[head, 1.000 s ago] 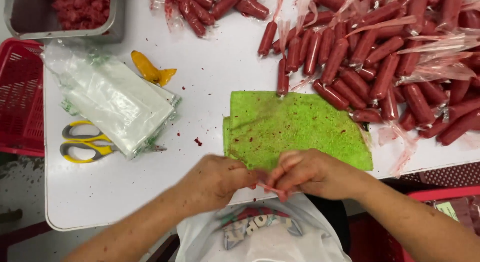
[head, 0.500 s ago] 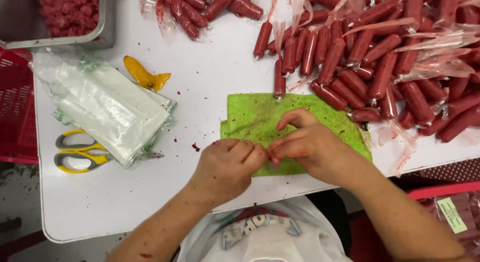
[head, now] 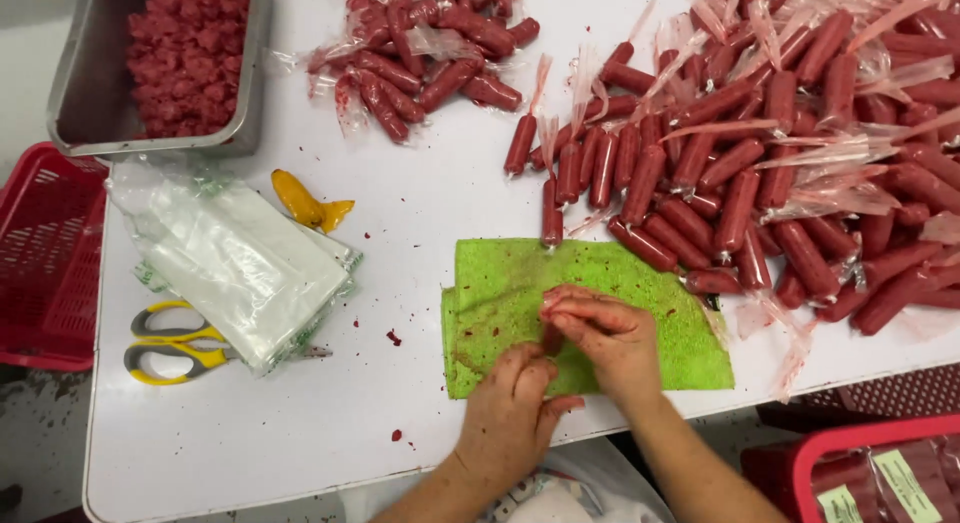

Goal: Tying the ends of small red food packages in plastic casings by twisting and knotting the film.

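- A white table is carrying everything, flecked here and there with red bits.
- A big heap of red sausages in clear plastic wrap is spreading over the table's far right side, and a smaller pile is lying at the far middle.
- A bright green cloth, folded and stained red in spots, is lying flat near the table's front edge, just below the sausages, with one sausage touching its far edge.
- A metal tray at the far left corner is holding loose red minced meat.
- A red plastic basket is sitting beside the table on the left; what it holds cannot be told.
- A stack of clear plastic bags is lying left of the cloth, partly covering yellow-handled scissors.
- The left hand is resting on the cloth, fingers curled and pressing into it.
- The right hand is lying on the cloth too, its smeared fingers bent and pinching the fabric.
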